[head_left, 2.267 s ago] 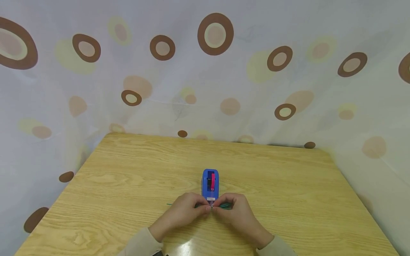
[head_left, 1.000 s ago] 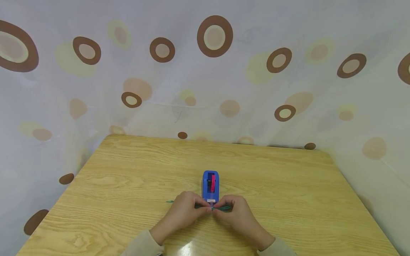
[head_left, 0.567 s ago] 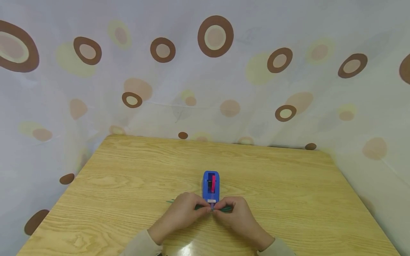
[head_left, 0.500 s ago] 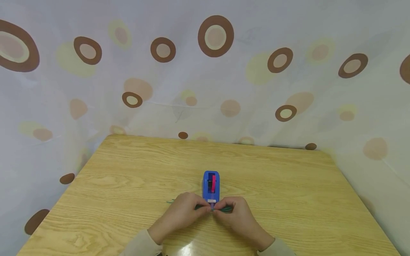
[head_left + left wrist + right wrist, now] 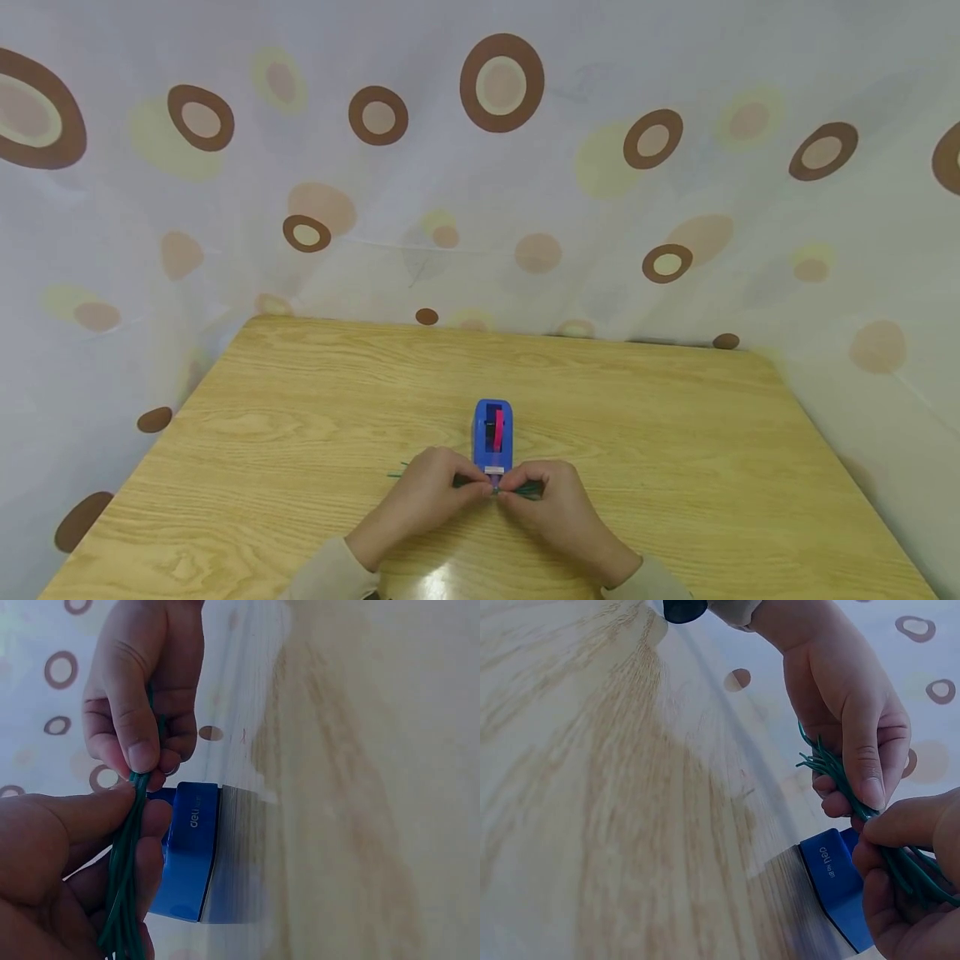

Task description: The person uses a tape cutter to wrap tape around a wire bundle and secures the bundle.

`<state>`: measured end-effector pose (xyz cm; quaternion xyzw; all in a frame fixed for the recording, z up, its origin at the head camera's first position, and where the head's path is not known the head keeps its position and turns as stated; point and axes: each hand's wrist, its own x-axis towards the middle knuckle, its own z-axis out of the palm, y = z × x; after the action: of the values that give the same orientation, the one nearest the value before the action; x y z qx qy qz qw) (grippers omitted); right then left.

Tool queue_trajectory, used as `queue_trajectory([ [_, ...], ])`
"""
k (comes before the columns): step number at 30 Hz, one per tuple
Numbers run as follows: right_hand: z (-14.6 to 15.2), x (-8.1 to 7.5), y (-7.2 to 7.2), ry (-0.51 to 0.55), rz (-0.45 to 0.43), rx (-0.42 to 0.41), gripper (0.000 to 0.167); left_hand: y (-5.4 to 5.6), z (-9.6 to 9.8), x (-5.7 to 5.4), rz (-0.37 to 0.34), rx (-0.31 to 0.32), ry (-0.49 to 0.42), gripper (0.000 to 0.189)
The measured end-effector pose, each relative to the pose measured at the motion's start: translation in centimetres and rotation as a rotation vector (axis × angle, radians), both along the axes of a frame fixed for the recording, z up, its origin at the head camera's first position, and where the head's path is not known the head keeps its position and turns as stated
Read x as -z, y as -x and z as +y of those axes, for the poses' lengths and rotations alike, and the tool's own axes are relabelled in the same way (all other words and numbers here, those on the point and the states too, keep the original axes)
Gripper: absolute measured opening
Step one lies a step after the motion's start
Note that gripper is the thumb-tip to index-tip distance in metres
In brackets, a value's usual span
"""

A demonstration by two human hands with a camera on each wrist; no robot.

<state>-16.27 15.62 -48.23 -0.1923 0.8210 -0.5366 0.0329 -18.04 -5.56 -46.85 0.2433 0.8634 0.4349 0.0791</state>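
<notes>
Two hands meet over a wooden table, just on the wearer's side of a blue tape dispenser. The left hand pinches a bundle of thin green cords between thumb and curled fingers; the right hand grips the same bundle in like manner, the two thumb tips nearly touching at its middle. The bundle lies crosswise in front of the dispenser, its loose ends projecting beyond the left hand and, on the other side, showing within the curve of the right. A bright pink roll stands in the dispenser's slot, and a pale cutter edge faces the fingertips; a short pinkish strip shows between edge and fingertips. Light sleeves cover both forearms. Behind the table hangs a pale sheet patterned with brown rings and beige and yellow spots.
</notes>
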Motion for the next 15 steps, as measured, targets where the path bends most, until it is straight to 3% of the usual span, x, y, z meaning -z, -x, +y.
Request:
queue_trajectory([
  [8,-0.03,-0.08,-0.08,0.032,0.029,-0.016,0.008,0.19,-0.1,0.05,0.021,0.022,0.007,0.013],
  [15,-0.1,0.21,-0.25,0.002,0.14,-0.02,0.01,0.31,-0.3,0.26,0.03,0.078,0.048,0.022],
])
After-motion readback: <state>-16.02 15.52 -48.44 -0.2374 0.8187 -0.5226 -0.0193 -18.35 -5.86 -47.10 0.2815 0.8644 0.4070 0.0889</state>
